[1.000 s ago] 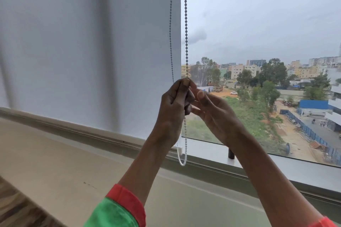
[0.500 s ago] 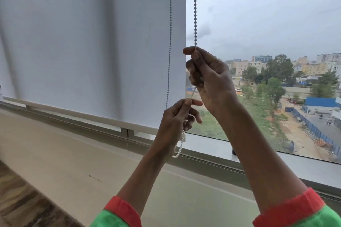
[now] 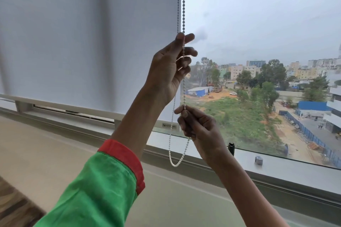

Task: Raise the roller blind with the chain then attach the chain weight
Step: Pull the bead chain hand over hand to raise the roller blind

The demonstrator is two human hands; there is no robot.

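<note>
A white roller blind covers the left part of the window, its bottom bar a little above the sill. A white bead chain hangs along the blind's right edge and ends in a loop just above the sill. My left hand is raised and pinches the chain's front strand between thumb and forefinger. My right hand is lower and pinches the same strand below it. A small grey piece, perhaps the chain weight, lies on the sill to the right.
A wide beige sill runs below the window frame. A short black peg stands on the frame near my right wrist. Bare glass to the right shows sky, trees and buildings.
The hands have swapped places: my left hand rose to a high grip on the chain and my right hand came down to a low one. The blind's bottom bar sits higher.
</note>
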